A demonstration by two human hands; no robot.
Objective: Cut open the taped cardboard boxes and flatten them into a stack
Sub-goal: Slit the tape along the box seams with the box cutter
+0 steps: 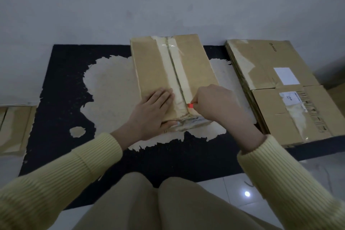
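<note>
- Head view: the taped box [158, 73] lies on a dark mat [56, 99] before my knees.
- My left hand [153, 110] presses flat on its top, fingers straight; my right hand [211, 102] pinches a red cutter [190, 106] at the near end of the tape seam [175, 69].
- The cardboard looks light and stiff, likely to slide; best held down beside the seam.

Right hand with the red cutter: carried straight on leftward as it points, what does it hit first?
After the taped seam under the red cutter, likely the left hand, pressed flat on the box.
</note>
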